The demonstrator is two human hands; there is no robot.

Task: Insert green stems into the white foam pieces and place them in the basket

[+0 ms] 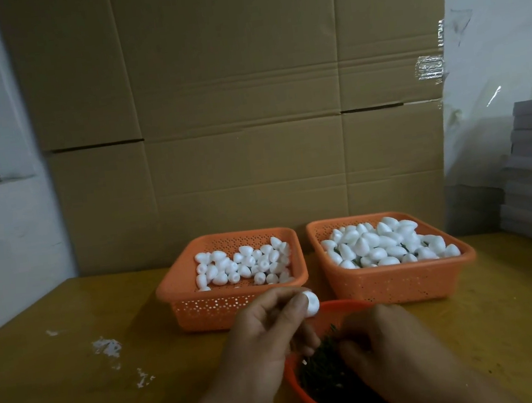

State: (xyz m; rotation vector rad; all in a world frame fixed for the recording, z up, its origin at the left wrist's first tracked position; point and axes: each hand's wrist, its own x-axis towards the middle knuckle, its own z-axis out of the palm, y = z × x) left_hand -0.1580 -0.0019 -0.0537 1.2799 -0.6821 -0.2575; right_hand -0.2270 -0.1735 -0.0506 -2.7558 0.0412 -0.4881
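L hand [266, 330] pinches small white foam egg-shaped piece [311, 302] btwn thumb + fingertips, just above rim of round red plastic bowl [291, 375] w/ dark green stems [324, 373]. R hand [391, 349] over bowl, fingers curled down into stems; grip on stem can't tell. Behind bowl: left orange perforated basket [210, 307], plain foam pieces; right orange perforated basket [400, 282], fuller, green bits showing. All on yellow-brown table [80, 388].

The right hand [391, 349] covers much of the red bowl [291, 377] and the green stems [323, 370] in it, so whether its fingers hold a stem cannot be told. The bowl's near rim is cut off by the bottom edge, as are both forearms. The left hand [265, 327] hides most of the white foam piece [312, 302] it pinches. Green bits between pieces in the right basket [400, 285] are too small to make out.
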